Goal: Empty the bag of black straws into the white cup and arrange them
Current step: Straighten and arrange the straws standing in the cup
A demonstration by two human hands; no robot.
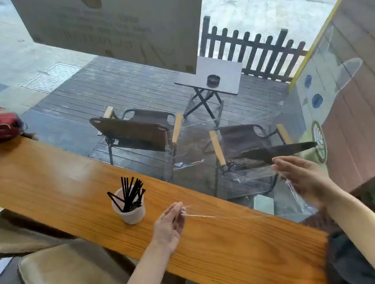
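**Two hands stretch the emptied bag beside the filled cup**

Both hands hold the clear plastic bag [219, 215] between them. My left hand [170, 222] pinches one end with its fingertips; my right hand [305, 177] holds the other end, though I cannot tell exactly how its fingers close. I judge the bag is pulled flat because it is empty. The black straws [131, 195] already stand, leaning unevenly, in the white cup [133, 214], just beyond my left hand. Arranging is probably not finished. The wooden counter [49, 184] runs along a window [76, 90], with patio chairs outside.
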